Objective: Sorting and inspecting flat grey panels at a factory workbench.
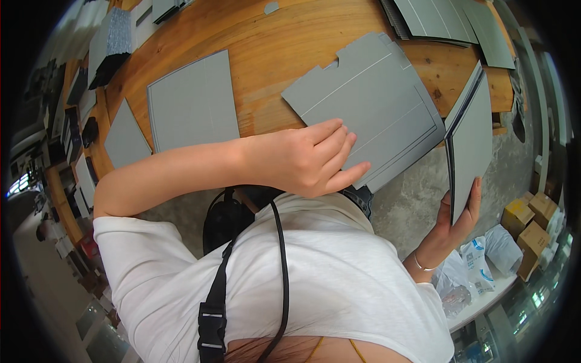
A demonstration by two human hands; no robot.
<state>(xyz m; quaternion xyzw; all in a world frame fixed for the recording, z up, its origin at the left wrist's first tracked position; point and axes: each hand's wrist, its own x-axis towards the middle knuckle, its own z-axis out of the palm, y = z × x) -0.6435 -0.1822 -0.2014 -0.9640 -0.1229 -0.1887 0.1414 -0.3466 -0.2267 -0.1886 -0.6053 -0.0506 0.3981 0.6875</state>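
Note:
My left hand (pixel 318 156) reaches across my body, with its fingers stretched and slightly apart. It is over the near left edge of a flat grey cardboard sheet (pixel 378 100), which has notched edges and pale crease lines. Whether the fingertips touch the sheet I cannot tell. At the right, my right hand (pixel 455 225) grips the lower end of a folded grey cardboard piece (pixel 474 142), held upright beside the table. Its dark inner side shows along the fold. Another grey cardboard panel (pixel 193 100) lies left of the notched sheet, beyond my left forearm.
A wooden table (pixel 263 78) carries these sheets. A stack of grey boards (pixel 433 21) is at its far right, and a smaller grey piece (pixel 127 136) lies at the left. On the right are cardboard boxes (pixel 532 242) and plastic bags (pixel 481 260). A black strap (pixel 213 308) hangs over my shirt.

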